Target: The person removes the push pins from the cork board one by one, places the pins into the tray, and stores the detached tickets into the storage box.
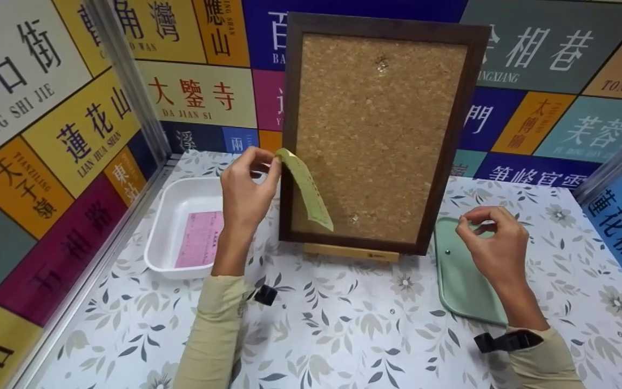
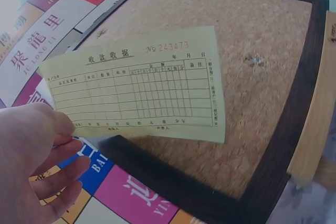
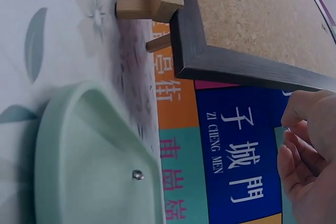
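My left hand (image 1: 274, 162) pinches the top corner of a yellow-green receipt slip (image 1: 308, 192), which hangs in front of the left edge of a dark-framed cork board (image 1: 376, 135). In the left wrist view my left hand (image 2: 58, 135) holds the printed slip (image 2: 142, 85) flat against the cork board (image 2: 252, 103). My right hand (image 1: 475, 222) hovers over a pale green tray (image 1: 462, 281), thumb and forefinger pressed together. I cannot see whether anything is between them. A small metal pin (image 3: 137, 174) lies in the green tray (image 3: 89, 161), below my right hand (image 3: 294, 129).
The cork board leans on a small wooden stand (image 1: 351, 252) on a floral tablecloth. A white tray (image 1: 165, 237) at the left holds a pink slip (image 1: 200, 237). Walls with coloured sign panels close in the table at the left, back and right.
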Action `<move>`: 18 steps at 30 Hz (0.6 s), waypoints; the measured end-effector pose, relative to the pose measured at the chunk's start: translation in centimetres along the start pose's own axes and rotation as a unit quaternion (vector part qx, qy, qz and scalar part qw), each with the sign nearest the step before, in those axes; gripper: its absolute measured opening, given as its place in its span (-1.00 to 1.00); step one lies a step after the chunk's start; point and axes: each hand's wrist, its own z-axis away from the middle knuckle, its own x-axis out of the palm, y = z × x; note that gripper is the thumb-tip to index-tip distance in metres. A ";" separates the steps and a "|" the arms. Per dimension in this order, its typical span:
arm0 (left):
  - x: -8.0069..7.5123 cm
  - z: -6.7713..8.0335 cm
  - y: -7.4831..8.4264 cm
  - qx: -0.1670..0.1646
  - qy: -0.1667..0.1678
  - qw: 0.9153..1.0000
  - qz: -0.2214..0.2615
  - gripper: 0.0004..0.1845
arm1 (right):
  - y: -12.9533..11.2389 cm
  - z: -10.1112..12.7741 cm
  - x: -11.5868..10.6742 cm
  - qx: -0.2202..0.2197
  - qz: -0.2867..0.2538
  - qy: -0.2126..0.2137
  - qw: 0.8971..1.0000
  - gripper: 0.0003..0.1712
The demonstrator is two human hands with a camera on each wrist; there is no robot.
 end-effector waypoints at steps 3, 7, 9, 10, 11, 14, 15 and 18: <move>-0.7 0.1 -0.1 0.000 -0.005 1.000 -0.005 -0.88 | 0.5 0.2 0.0 0.005 0.005 -0.004 1.000 -0.90; -1.5 0.2 -0.2 -0.008 -0.010 1.000 -0.018 -0.86 | 1.0 0.4 -0.2 0.011 0.006 -0.005 1.000 -0.90; -1.9 0.2 -0.3 -0.011 -0.011 1.000 -0.026 -0.85 | 1.2 0.4 -0.2 0.013 0.005 -0.006 1.000 -0.90; -2.1 0.3 -0.4 -0.011 -0.011 0.999 -0.029 -0.85 | 1.3 0.4 -0.2 0.013 0.005 -0.006 1.000 -0.90; -2.2 0.3 -0.5 -0.011 -0.011 0.999 -0.031 -0.84 | 1.3 0.4 -0.2 0.014 0.005 -0.006 1.000 -0.91; -2.9 0.5 -0.8 -0.011 -0.015 0.999 -0.041 -0.83 | 1.5 0.5 -0.3 0.019 0.009 -0.007 1.000 -0.90; -3.1 0.6 -0.9 -0.011 -0.015 0.999 -0.043 -0.83 | 1.6 0.5 -0.3 0.022 0.012 -0.007 1.000 -0.91; -3.7 0.7 -1.2 -0.010 -0.017 0.998 -0.056 -0.83 | 1.7 0.5 -0.3 0.032 0.019 -0.009 0.999 -0.91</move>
